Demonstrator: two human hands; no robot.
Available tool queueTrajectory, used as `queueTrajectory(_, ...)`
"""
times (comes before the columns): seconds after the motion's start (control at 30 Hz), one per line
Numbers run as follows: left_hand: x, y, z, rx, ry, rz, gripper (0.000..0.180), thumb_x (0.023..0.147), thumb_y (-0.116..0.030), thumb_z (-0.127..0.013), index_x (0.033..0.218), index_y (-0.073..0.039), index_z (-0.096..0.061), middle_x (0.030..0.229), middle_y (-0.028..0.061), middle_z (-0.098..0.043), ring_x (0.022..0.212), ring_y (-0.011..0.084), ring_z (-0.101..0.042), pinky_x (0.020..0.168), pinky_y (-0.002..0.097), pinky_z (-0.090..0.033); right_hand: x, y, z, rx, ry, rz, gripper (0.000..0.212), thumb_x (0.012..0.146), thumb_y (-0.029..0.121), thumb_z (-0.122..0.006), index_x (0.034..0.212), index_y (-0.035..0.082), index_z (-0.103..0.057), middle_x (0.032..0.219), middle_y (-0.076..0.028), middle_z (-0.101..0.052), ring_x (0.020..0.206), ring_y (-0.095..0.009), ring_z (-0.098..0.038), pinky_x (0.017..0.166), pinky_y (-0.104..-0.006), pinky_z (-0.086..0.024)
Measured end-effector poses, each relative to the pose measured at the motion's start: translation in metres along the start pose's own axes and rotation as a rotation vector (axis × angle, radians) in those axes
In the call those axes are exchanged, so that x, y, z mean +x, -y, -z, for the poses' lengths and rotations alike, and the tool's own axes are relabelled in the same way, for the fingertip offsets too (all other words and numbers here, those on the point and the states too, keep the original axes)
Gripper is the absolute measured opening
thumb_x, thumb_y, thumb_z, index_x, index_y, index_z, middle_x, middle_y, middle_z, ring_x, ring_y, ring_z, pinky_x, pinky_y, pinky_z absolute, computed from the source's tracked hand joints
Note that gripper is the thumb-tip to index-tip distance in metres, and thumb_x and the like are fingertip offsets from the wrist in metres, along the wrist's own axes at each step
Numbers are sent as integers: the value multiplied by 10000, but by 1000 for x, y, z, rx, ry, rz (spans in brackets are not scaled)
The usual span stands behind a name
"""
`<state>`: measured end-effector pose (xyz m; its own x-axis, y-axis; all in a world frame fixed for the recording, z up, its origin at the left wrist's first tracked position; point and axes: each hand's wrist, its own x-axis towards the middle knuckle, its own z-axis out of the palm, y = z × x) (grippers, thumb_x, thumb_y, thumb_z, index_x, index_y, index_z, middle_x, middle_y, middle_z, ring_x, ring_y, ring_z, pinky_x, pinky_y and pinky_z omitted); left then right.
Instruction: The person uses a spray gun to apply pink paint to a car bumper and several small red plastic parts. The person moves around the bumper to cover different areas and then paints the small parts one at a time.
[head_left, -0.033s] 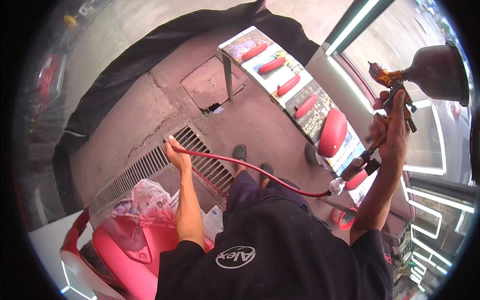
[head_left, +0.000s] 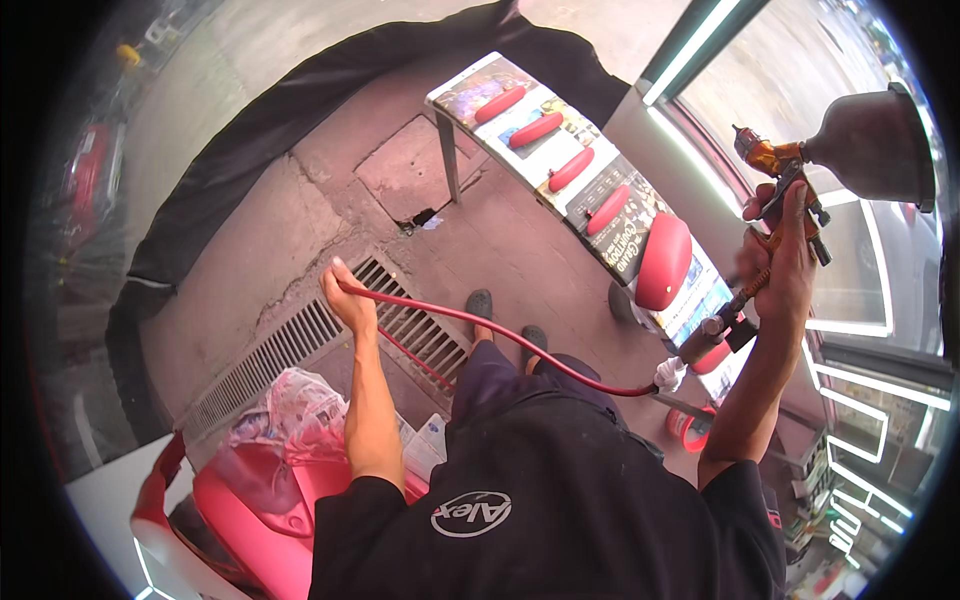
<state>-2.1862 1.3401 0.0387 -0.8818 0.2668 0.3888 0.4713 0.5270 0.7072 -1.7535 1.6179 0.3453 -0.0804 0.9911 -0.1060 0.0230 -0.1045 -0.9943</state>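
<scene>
Right hand (head_left: pixel 795 250) is gripping a spray gun (head_left: pixel 770 153), palm and fingers wrapping the handle. Gun is hanging in the air at the far right, beyond the table (head_left: pixel 446 150) edge; its gold head is facing left. Cannot tell whether the trigger is being pressed. A grey cup (head_left: pixel 872 148) is sitting on the gun, tilting sideways, wide end to the right.

Left hand (head_left: pixel 347 297) is holding a red hose (head_left: pixel 440 305), fingers curling around it, thumb side up; underside of the grip is hidden. Hose is sagging across the front of the body to a white wrapping (head_left: pixel 669 375) at the joint below the gun. A second stretch is dropping from the left hand toward the legs.

On the table, printed sheets (head_left: pixel 488 82) are covering the top. Four narrow red pieces (head_left: pixel 500 105) are lying in a row, each apart from the next. A large rounded red piece (head_left: pixel 665 262) is resting nearer the person.

Floor: a drain grate (head_left: pixel 408 312) is running below the left hand. Lower left, crumpled plastic (head_left: pixel 290 410) is lying over a pink panel (head_left: pixel 240 510).
</scene>
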Motion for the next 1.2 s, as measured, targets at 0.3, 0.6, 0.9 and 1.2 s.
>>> queueTrajectory(0.3,15,32,-104,395,957,-125,255,973,-265,-692,904,-28,-629,1044,198,-669,1030,428,-639,897,535,-490,-13,-34,-6,13,-292,-90,537,1021,578,-634,1100,47,-652,835,-27,-644,459,-21,-377,413,-219,-335)
queueTrajectory(0.6,-67,-4,-121,276,1500,-297,359,1010,-286,-612,1287,-68,-680,1288,199,-698,1191,397,-661,1006,491,-518,-61,-83,-16,-29,-376,-249,511,1043,530,-624,1135,28,-641,852,-43,-638,473,-23,-407,435,-216,-363)
queueTrajectory(0.9,-101,-117,-178,-89,1430,-317,302,1001,-282,-658,1166,-38,-728,1070,176,-756,940,328,-732,843,425,-564,-73,-133,-5,-118,-385,-327,540,1024,538,-650,1112,7,-701,783,-9,-624,480,-24,-441,427,-242,-352)
queueTrajectory(1.2,-143,-102,-133,-23,1578,-316,314,1006,-275,-647,1175,-20,-718,1099,180,-746,951,321,-723,859,418,-557,-47,-165,36,-267,-109,-489,580,1030,555,-639,1316,55,-696,756,17,-593,601,-54,-455,535,-267,-402)
